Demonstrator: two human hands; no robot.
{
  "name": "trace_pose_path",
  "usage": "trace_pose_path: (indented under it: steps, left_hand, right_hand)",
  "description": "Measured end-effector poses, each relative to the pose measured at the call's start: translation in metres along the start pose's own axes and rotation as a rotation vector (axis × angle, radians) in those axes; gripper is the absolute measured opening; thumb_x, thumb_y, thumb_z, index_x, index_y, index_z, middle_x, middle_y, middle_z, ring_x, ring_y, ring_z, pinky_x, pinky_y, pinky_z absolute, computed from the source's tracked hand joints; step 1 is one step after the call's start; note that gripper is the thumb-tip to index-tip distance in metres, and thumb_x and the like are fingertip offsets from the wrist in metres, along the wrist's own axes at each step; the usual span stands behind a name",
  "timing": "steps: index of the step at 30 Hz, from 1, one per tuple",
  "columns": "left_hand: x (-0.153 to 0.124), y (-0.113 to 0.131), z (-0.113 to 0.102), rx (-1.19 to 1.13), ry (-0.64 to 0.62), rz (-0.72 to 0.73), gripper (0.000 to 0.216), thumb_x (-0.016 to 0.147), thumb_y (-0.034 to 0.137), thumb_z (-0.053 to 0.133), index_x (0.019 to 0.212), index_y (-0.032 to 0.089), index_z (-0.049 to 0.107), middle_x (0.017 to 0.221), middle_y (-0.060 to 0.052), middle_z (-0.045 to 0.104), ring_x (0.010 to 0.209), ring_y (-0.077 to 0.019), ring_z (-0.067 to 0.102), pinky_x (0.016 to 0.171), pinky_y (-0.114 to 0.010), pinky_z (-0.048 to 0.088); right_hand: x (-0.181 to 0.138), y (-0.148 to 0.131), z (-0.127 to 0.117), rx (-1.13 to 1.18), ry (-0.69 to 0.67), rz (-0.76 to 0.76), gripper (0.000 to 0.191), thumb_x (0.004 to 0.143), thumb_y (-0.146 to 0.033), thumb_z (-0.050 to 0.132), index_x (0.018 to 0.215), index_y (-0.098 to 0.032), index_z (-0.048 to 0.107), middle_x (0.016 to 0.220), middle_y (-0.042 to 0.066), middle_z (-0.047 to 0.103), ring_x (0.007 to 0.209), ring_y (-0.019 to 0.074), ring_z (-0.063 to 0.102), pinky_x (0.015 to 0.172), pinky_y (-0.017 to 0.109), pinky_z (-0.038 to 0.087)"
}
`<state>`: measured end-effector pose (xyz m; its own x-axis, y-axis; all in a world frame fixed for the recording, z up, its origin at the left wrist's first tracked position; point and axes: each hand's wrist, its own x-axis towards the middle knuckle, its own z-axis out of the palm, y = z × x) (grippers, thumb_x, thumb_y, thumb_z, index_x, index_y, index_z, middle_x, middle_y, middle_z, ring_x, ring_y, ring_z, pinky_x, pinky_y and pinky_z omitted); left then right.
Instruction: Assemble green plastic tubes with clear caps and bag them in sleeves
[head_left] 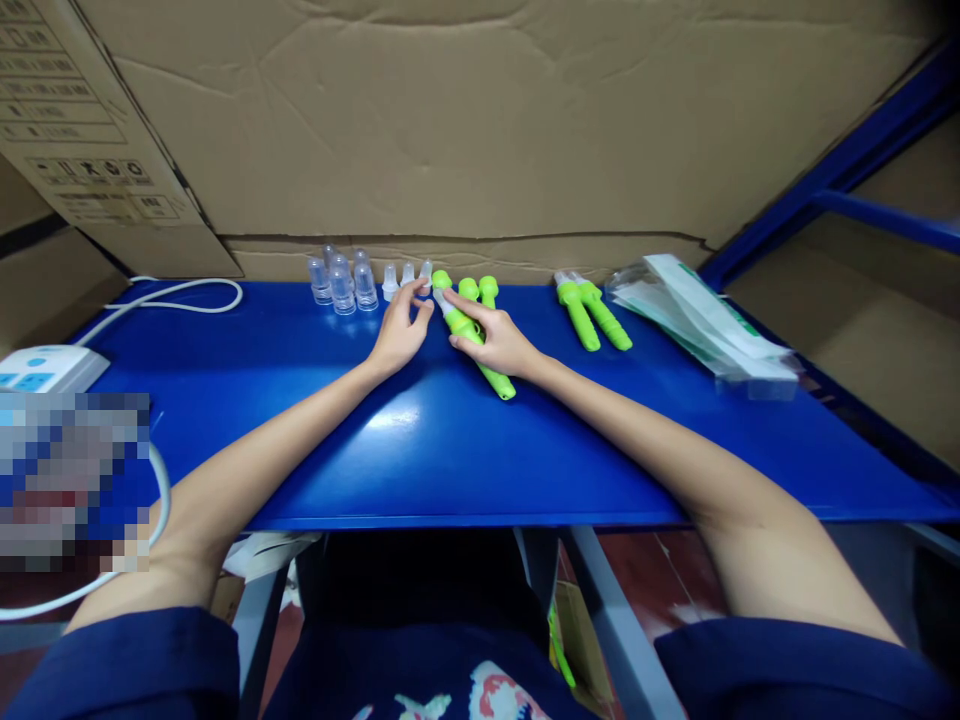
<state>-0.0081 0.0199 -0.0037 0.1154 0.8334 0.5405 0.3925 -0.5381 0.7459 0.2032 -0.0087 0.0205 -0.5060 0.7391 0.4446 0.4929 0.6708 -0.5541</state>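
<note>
My right hand (501, 342) is closed around a lime-green handle (491, 378) that lies slanted over the blue table. A clear tip at the handle's upper end points toward my left hand (405, 325). The left fingers are apart, with fingertips close to the last small clear cap (426, 272) in a short row; whether they touch it I cannot tell. Just beyond the hands are a green round-ended piece (441, 279) and two more green pieces, one of them a green piece with a stem (488, 290).
Several clear plastic cups (343, 285) stand left of the small caps. Two green handles with clear tips (581, 315) lie to the right, beside plastic-wrapped packets (697, 310). A white power strip (56, 368) and cable sit at left. Cardboard (450, 130) walls the back.
</note>
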Motion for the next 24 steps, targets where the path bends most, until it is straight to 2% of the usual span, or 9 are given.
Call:
trace_pose_path:
  steps: [2, 4, 8, 15, 19, 24]
  left_hand:
    - [0.001, 0.008, -0.013, 0.246, 0.086, 0.063, 0.046, 0.101, 0.038, 0.063, 0.144, 0.022, 0.058, 0.147, -0.016, 0.062, 0.138, -0.0323, 0.057, 0.12, -0.051, 0.04]
    - [0.003, 0.017, -0.029, 0.451, 0.153, 0.058, 0.054, 0.098, 0.034, 0.062, 0.15, 0.022, 0.053, 0.159, -0.019, 0.053, 0.151, -0.0373, 0.044, 0.123, -0.057, 0.033]
    - [0.008, 0.027, -0.052, 0.685, 0.228, -0.049, 0.063, 0.096, 0.033, 0.058, 0.156, 0.017, 0.046, 0.168, -0.022, 0.042, 0.157, -0.0418, 0.033, 0.123, -0.064, 0.028]
    - [0.011, 0.015, -0.057, 0.813, 0.206, -0.153, 0.048, 0.101, 0.034, 0.047, 0.142, 0.014, 0.061, 0.156, -0.025, 0.055, 0.154, -0.0441, 0.037, 0.121, -0.069, 0.025]
    - [0.009, 0.017, -0.055, 0.81, 0.156, -0.099, 0.044, 0.105, 0.037, 0.04, 0.137, 0.017, 0.064, 0.151, -0.022, 0.06, 0.152, -0.042, 0.039, 0.122, -0.067, 0.025]
    - [0.006, 0.022, -0.049, 0.792, 0.099, -0.024, 0.045, 0.106, 0.042, 0.041, 0.135, 0.015, 0.063, 0.152, -0.023, 0.06, 0.154, -0.0416, 0.038, 0.125, -0.067, 0.019]
  right_hand:
    - [0.0, -0.002, -0.001, 0.003, 0.003, -0.003, 0.077, 0.086, -0.025, 0.065, 0.162, -0.021, 0.053, 0.167, 0.007, 0.047, 0.159, 0.0325, 0.04, 0.133, 0.054, 0.029]
    - [-0.001, -0.003, -0.001, 0.003, 0.004, -0.006, 0.077, 0.086, -0.025, 0.064, 0.162, -0.02, 0.053, 0.167, 0.007, 0.047, 0.159, 0.0321, 0.041, 0.133, 0.054, 0.03]
    - [-0.001, -0.006, -0.001, -0.002, 0.012, -0.011, 0.076, 0.086, -0.025, 0.063, 0.161, -0.018, 0.054, 0.166, 0.007, 0.047, 0.158, 0.0308, 0.041, 0.133, 0.052, 0.03]
    - [0.0, -0.008, 0.0, 0.008, 0.012, -0.029, 0.078, 0.084, -0.024, 0.064, 0.161, -0.019, 0.054, 0.165, 0.006, 0.048, 0.158, 0.0304, 0.042, 0.133, 0.052, 0.03]
    - [0.0, -0.007, 0.0, 0.0, 0.009, -0.027, 0.078, 0.085, -0.024, 0.063, 0.162, -0.017, 0.052, 0.166, 0.007, 0.047, 0.158, 0.0304, 0.043, 0.133, 0.051, 0.03]
    - [0.0, -0.007, 0.0, 0.002, 0.007, -0.04, 0.077, 0.086, -0.025, 0.064, 0.161, -0.015, 0.053, 0.166, 0.01, 0.046, 0.158, 0.0324, 0.042, 0.132, 0.053, 0.03]
